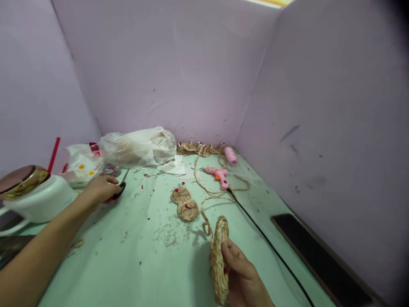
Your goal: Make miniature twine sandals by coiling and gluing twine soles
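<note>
On the left of the table my left hand (101, 188) has its fingers closed round the dark handles of a pair of scissors (120, 190). The blade points away from me, toward the back. Near the front edge my right hand (243, 273) pinches a coiled straw-braid piece (220, 260) edge-on, thumb on its near side; a red pin head shows on it. A loose straw braid (206, 219) runs from this piece, with a small loop in it, back toward the glue gun. Between my hands lies a flat figure-eight straw coil (185, 204) with red-headed pins.
A pink glue gun (219, 175) trails a black cord (271, 245) to the front right. Behind it are a pink thread spool (230, 155) and more straw pieces (198, 148). White plastic bags (140, 147), a white mug (47, 200) and a dark phone-like slab (316, 256) flank the workspace.
</note>
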`<state>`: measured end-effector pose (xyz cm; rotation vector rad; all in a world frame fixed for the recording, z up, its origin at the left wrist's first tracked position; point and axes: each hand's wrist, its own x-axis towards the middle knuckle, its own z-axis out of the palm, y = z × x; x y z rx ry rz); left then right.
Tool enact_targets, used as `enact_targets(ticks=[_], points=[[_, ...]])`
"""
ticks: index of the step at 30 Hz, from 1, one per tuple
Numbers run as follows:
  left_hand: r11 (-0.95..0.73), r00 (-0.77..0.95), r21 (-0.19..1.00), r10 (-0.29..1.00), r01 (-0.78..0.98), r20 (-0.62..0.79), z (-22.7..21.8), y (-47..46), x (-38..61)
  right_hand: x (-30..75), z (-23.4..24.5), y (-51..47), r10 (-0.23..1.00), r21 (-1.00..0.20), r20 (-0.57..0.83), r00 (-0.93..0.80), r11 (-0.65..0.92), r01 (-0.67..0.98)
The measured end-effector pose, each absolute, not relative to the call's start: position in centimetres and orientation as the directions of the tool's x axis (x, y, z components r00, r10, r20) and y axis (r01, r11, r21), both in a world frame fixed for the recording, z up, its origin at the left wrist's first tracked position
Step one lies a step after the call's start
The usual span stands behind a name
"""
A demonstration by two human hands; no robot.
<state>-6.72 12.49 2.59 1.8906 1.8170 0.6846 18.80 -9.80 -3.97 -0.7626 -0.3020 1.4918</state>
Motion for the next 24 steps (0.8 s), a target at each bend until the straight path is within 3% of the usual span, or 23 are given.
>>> enact_targets(ticks=[5,6,7,10,11,13,17,21,24], points=[[0.046,-0.087,0.887,0.996,0.459,-0.006,4.9,8.4,-7.3,18.4,-3.5,-10.1,0.966,-0.671,-0.221,0.131,-0.053,-0.739],[0.015,-0.117,0.979,0.993,0.203,0.009,5.2,7.3,-7.1,18.4,-3.5,-10.1,0.966,-0.678,-0.217,0.14,-0.046,-0.734],[0.022,-0.12,1.0,0.993,0.013,-0.02,5.3,6.3,-6.9,18.3,-3.4,-10.2,0.964,-0.683,-0.218,0.152,-0.04,-0.729],[0.18,0.019,0.949,0.983,-0.259,-0.181,4.5,3.2,-5.8,18.4,-3.4,-10.3,0.954,-0.684,-0.243,0.174,-0.041,-0.728],[0.249,0.151,0.93,0.965,-0.272,-0.214,3.8,2.4,-5.4,18.5,-3.4,-10.3,0.952,-0.679,-0.251,0.175,-0.044,-0.733],[0.316,0.415,0.939,0.879,-0.137,-0.235,2.3,0.9,-4.4,18.6,-3.4,-10.3,0.947,-0.665,-0.272,0.173,-0.055,-0.745],[0.169,0.806,0.962,0.526,0.213,-0.271,0.1,-1.4,-2.5,18.7,-3.5,-10.2,0.941,-0.644,-0.286,0.182,-0.048,-0.763],[0.155,0.84,0.93,0.399,0.335,-0.368,0.6,-2.8,-0.8,18.6,-3.3,-10.2,0.948,-0.673,-0.241,0.21,-0.007,-0.739],[0.178,0.777,0.872,0.396,0.457,-0.488,1.7,-3.3,0.1,18.5,-3.1,-10.2,0.962,-0.699,-0.173,0.211,0.031,-0.715]])
